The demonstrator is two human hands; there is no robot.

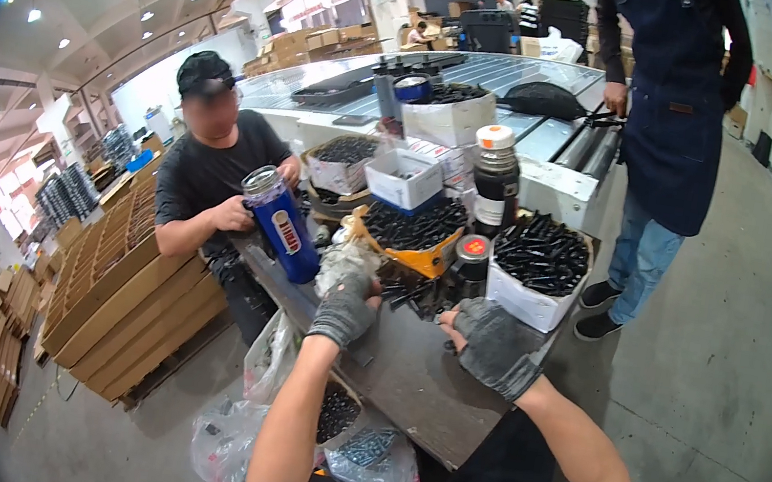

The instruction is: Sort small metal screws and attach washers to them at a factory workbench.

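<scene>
Both my hands wear grey fingerless gloves over a dark worktable (425, 385). My left hand (346, 311) is beside a crumpled whitish cloth or bag (343, 267); its thumb shows, but the other fingers are hidden. My right hand (492, 343) has its fingers curled in at the table's surface, closed round something too small to make out. Between and beyond the hands lie loose black parts (410, 294). A yellow-edged container (422, 264) heaped with similar black parts stands behind them. Near my right hand are a dark jar with a red lid (474, 253) and a white box of black parts (532, 306).
A blue flask (284, 232) stands at the table's left edge, a dark bottle (496, 183) farther back. Across the left side a person (220, 159) works; another in an apron (672, 133) stands right. Plastic bags of small parts (375, 461) hang or rest below the near edge.
</scene>
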